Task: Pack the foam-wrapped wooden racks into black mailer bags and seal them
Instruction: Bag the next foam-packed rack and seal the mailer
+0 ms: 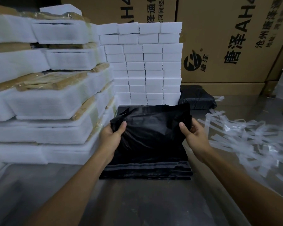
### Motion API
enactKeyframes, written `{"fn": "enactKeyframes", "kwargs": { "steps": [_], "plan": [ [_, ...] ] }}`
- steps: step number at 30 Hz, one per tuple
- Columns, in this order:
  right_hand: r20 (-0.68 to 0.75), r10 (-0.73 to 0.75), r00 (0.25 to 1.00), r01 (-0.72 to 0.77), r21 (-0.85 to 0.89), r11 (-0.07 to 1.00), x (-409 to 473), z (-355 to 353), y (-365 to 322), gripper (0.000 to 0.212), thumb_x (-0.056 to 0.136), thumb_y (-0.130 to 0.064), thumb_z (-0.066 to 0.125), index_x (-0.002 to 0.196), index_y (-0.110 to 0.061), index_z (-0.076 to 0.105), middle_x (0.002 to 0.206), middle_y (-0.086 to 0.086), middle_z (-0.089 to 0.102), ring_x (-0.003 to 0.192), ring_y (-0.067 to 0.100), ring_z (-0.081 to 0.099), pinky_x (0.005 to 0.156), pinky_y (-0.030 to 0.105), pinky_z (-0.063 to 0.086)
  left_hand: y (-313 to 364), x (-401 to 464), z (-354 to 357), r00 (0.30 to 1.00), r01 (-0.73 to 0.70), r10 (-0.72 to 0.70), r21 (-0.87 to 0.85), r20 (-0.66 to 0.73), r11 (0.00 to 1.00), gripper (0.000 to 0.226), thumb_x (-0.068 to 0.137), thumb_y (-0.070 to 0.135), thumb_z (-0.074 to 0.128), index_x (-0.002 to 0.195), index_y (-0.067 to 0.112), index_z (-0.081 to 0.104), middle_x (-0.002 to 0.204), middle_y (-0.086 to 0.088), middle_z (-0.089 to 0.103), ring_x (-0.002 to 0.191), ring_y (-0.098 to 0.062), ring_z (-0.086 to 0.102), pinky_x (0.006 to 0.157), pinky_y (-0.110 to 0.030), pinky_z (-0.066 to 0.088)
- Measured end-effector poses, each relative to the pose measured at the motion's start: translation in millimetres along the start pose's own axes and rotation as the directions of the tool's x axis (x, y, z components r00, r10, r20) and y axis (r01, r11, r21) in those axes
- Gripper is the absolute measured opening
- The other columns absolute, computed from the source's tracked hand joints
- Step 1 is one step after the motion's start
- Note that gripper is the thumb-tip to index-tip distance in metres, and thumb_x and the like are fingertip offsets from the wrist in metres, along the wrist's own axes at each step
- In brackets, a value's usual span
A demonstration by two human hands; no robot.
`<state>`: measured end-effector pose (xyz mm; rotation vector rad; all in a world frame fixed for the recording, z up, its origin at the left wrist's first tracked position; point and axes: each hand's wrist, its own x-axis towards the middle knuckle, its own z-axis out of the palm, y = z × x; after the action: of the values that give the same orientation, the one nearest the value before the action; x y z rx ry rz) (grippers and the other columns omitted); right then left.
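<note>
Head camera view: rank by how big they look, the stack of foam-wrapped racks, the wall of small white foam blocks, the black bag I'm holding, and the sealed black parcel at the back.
1. stack of foam-wrapped racks
2. wall of small white foam blocks
3. held black bag, though nearness enlarges it
4. sealed black parcel

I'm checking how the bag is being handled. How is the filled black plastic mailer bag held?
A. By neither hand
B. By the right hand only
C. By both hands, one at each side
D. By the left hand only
C: the left hand and the right hand each grip a side of the filled black plastic mailer bag.
</note>
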<state>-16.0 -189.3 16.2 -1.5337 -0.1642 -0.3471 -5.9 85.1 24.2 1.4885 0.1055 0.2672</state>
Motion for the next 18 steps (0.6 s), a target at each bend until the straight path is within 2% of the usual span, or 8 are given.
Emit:
{"fn": "enactKeyframes", "kwargs": {
  "steps": [2,3,5,6,9,11,14,18],
  "plan": [
    [-0.018,0.001,1.000,-0.002,-0.019,1.000,2.2,2.7,1.8,0.012,0.102,-0.017,0.055,0.109,-0.020,0.064,0.100,-0.002,0.071,0.092,0.006,0.069,0.082,0.022,0.057,-2.5,6.1,1.3,0.996,-0.071,0.078,0.124,-0.051,0.990,0.012,0.093,0.029,0.066,0.101,0.020,0.071,0.098,0.002,0.074,0.097,-0.017,0.067,0.088,-0.033,0.052],
    [-0.018,0.005,1.000,-0.005,-0.027,1.000,3.7,3.5,2.8,0.012,0.102,-0.018,0.054,0.110,-0.015,0.062,0.100,0.002,0.071,0.092,0.007,0.069,0.082,0.024,0.058,-3.8,7.9,2.2,0.992,-0.103,0.115,0.172,-0.060,0.980,0.010,0.095,0.024,0.063,0.090,0.020,0.070,0.087,0.001,0.073,0.085,-0.015,0.066,0.077,-0.028,0.051],
    [-0.022,0.002,1.000,-0.004,-0.064,0.998,8.8,4.6,5.2,0.016,0.103,-0.020,0.052,0.110,-0.007,0.059,0.103,0.014,0.069,0.092,0.014,0.068,0.084,0.031,0.058,-7.6,10.8,5.5,0.982,-0.151,0.174,0.244,-0.074,0.958,0.026,0.098,0.018,0.056,0.074,0.024,0.063,0.062,0.012,0.064,0.059,-0.002,0.057,0.055,-0.015,0.042],
    [-0.027,0.001,1.000,-0.003,-0.078,0.997,10.3,5.2,5.2,0.018,0.104,-0.021,0.052,0.109,-0.004,0.057,0.103,0.018,0.067,0.093,0.019,0.068,0.084,0.035,0.058,-8.8,10.2,6.6,0.980,-0.155,0.182,0.258,-0.082,0.954,0.029,0.099,0.018,0.053,0.073,0.027,0.062,0.058,0.016,0.062,0.052,0.003,0.054,0.049,-0.010,0.039],
    [-0.044,0.011,0.999,-0.014,-0.079,0.997,16.1,6.9,7.9,0.019,0.104,-0.022,0.051,0.108,-0.004,0.056,0.101,0.016,0.068,0.094,0.023,0.070,0.081,0.034,0.060,-10.2,12.6,10.0,0.971,-0.163,0.205,0.282,-0.127,0.946,0.028,0.099,0.021,0.048,0.078,0.031,0.063,0.061,0.023,0.062,0.057,0.008,0.055,0.047,-0.005,0.037],
    [-0.053,0.023,0.998,-0.027,-0.074,0.997,19.2,7.3,12.3,0.017,0.104,-0.022,0.051,0.107,-0.006,0.058,0.101,0.010,0.070,0.095,0.020,0.071,0.081,0.030,0.061,-11.5,17.8,12.2,0.965,-0.170,0.215,0.261,-0.153,0.950,0.030,0.099,0.018,0.047,0.073,0.027,0.059,0.054,0.020,0.056,0.051,0.005,0.049,0.045,-0.007,0.035],
    [-0.106,0.049,0.993,-0.056,-0.057,0.997,23.9,8.4,21.3,0.019,0.104,-0.025,0.053,0.107,-0.009,0.061,0.102,0.005,0.072,0.095,0.016,0.071,0.082,0.030,0.060,-17.3,23.9,16.9,0.968,-0.149,0.186,0.215,-0.167,0.965,0.031,0.100,0.017,0.046,0.071,0.023,0.056,0.049,0.019,0.050,0.046,0.002,0.042,0.044,-0.011,0.033],
    [-0.177,0.093,0.980,-0.107,-0.069,0.992,29.6,11.4,33.9,0.022,0.101,-0.031,0.057,0.087,-0.015,0.058,0.077,-0.005,0.071,0.074,0.009,0.071,0.061,0.019,0.055,-27.1,30.7,22.9,0.975,-0.082,0.118,0.188,-0.186,0.979,0.037,0.101,0.020,0.045,0.065,0.022,0.046,0.042,0.016,0.037,0.039,-0.002,0.031,0.039,-0.015,0.026]
  ]
}}
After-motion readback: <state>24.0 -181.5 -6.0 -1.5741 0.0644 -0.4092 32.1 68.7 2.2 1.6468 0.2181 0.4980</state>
